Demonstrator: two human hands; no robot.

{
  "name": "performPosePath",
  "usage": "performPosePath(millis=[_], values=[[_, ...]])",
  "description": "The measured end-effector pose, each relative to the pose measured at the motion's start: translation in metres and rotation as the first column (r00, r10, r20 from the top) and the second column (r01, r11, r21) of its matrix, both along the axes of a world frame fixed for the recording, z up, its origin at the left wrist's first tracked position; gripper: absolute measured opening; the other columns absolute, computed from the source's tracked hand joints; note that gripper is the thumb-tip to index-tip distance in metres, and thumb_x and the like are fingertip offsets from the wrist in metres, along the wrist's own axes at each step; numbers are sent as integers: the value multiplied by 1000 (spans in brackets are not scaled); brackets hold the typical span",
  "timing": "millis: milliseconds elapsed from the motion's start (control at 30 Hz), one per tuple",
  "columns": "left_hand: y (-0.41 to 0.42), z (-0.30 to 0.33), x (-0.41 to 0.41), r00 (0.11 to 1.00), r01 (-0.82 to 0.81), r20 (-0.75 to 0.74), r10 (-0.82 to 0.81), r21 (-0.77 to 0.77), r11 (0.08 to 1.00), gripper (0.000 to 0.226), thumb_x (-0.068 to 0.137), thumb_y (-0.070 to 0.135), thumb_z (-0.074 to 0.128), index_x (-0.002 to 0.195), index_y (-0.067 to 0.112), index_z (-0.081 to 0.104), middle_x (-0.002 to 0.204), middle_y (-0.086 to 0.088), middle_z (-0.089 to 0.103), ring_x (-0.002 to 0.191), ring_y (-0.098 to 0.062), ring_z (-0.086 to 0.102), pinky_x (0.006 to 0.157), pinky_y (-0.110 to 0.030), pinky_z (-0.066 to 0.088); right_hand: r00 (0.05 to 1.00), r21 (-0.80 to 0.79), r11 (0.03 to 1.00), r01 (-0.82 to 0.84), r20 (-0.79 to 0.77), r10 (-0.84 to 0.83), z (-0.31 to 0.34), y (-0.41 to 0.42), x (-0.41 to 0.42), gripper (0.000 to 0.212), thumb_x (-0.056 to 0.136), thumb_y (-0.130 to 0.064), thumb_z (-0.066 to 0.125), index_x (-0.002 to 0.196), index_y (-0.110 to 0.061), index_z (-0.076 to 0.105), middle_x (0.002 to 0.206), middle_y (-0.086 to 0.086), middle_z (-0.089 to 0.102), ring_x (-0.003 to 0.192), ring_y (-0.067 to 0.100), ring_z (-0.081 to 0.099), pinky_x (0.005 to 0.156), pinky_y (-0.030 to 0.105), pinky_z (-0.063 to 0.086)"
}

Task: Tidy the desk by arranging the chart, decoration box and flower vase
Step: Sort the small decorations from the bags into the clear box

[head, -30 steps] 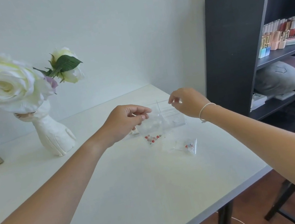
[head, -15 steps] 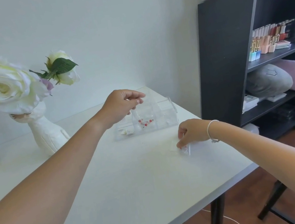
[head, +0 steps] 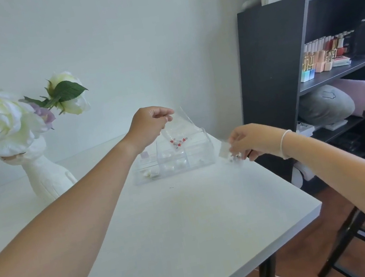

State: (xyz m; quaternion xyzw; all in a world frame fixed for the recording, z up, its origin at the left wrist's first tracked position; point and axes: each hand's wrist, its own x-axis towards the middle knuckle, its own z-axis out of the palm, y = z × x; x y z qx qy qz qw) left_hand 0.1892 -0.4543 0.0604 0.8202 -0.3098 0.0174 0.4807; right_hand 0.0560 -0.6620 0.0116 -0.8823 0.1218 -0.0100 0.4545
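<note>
Both small packets are off the tabletop (head: 191, 222) now, heading for the decoration box (head: 175, 161).
My left hand (head: 150, 125) pinches the red-star packet (head: 177, 136) over the box at 12 o'clock; my right hand (head: 250, 141), at 2 o'clock, has lifted what looks like a second packet (head: 227, 153).

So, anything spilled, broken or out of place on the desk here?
Nothing stands out. The clear box sits flat on the desk, the vase is upright, and each hand, left and right, holds a small bag.
</note>
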Motion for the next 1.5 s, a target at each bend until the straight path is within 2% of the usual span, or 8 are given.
performPosePath(millis=[167,333,567,767,1000,1233,1300,1500], values=[[-21,-5,9,999,-15,28,16,-14,1000,26,88,7,50,106,15,67,92,0,64,68,2,51,60,-13,41,979,163,976,142,124,-163,18,-25,9,10,84,-9,53,93,-8,59,72,3,63,62,15,56,62,26,47],[-41,-9,18,997,-14,72,13,20,1000,24,87,4,50,100,12,68,89,-1,64,65,4,51,52,1,36,924,352,904,242,200,-326,25,-33,22,11,87,-7,48,92,-10,57,81,7,59,71,19,54,67,30,49],[-53,-21,32,997,40,51,-50,184,982,31,82,-3,41,89,10,68,89,-3,66,84,-13,56,81,-27,48,890,378,891,250,274,-366,33,-35,38,10,87,-8,48,90,-13,56,83,5,58,71,19,54,65,28,49],[-61,-36,38,997,80,-25,-76,296,952,23,85,3,50,94,12,69,103,-4,66,97,-14,56,75,-19,39,898,355,907,226,286,-335,32,-34,52,17,85,-6,47,83,-18,59,77,2,56,67,16,50,64,27,49],[-51,-41,45,995,-30,98,-7,367,930,38,89,11,47,123,22,58,131,-1,56,121,-22,49,106,-39,36,927,129,977,171,316,-204,26,-28,65,34,87,-6,38,84,-30,61,84,2,55,74,15,53,66,27,50],[-6,-42,56,986,-113,148,75,269,957,36,89,14,46,122,23,58,133,0,55,112,-19,52,79,-22,41,907,-67,988,140,408,-101,26,-3,82,30,87,-5,44,109,-21,57,69,-3,50,57,8,48,44,2,36],[11,-45,57,979,-154,167,116,241,958,35,90,16,46,121,23,59,134,3,54,99,-15,53,66,-13,42,905,-95,986,139,417,-87,26,5,89,32,86,-4,44,114,-18,55,78,1,56,65,13,52,52,6,40],[58,-61,50,971,-226,121,206,180,957,36,90,22,51,126,22,55,138,0,49,125,-17,45,93,-20,30,957,-211,971,108,286,-44,22,27,107,30,84,-2,44,103,-19,59,96,6,62,80,21,54,67,27,45]])
